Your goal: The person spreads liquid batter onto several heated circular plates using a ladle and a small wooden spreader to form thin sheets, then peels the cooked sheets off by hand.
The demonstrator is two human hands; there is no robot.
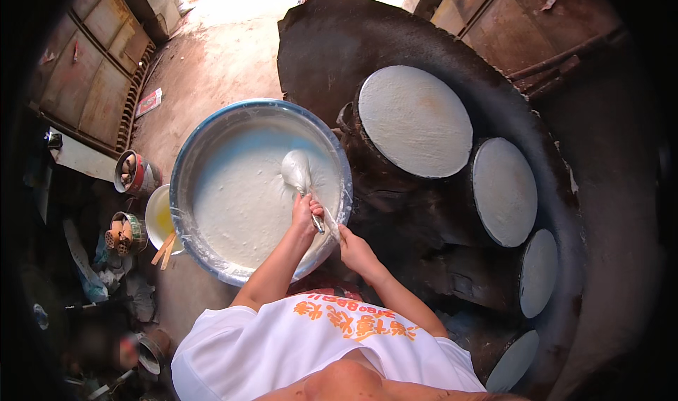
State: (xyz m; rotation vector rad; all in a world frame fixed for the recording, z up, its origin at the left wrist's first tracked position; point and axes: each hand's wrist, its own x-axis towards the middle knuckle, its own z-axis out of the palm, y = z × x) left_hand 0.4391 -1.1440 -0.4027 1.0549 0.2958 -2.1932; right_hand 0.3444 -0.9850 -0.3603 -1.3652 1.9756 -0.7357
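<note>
- Ladle [296, 169]: bowl coated white, lying beyond the left hand's [308, 212] grip, over the batter; shiny handle end emerges on the near side, angled rightward.
- Pale thin piece [331, 221]: slanted, just right of that grip, its lower end pinched by the right hand [357, 250]; exact form unclear.
- Batter [240, 203]: white, lumpy-surfaced, spread below and left of the grip.
- Basin [185, 144]: round, blue-grey rim, white-smeared, surrounding the batter.

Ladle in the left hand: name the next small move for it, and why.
Probably tilt the ladle slightly to drain it, keeping it within the basin: the left hand grips its handle, its bowl looks coated in white, and white mixture lies below to catch drips.
</note>
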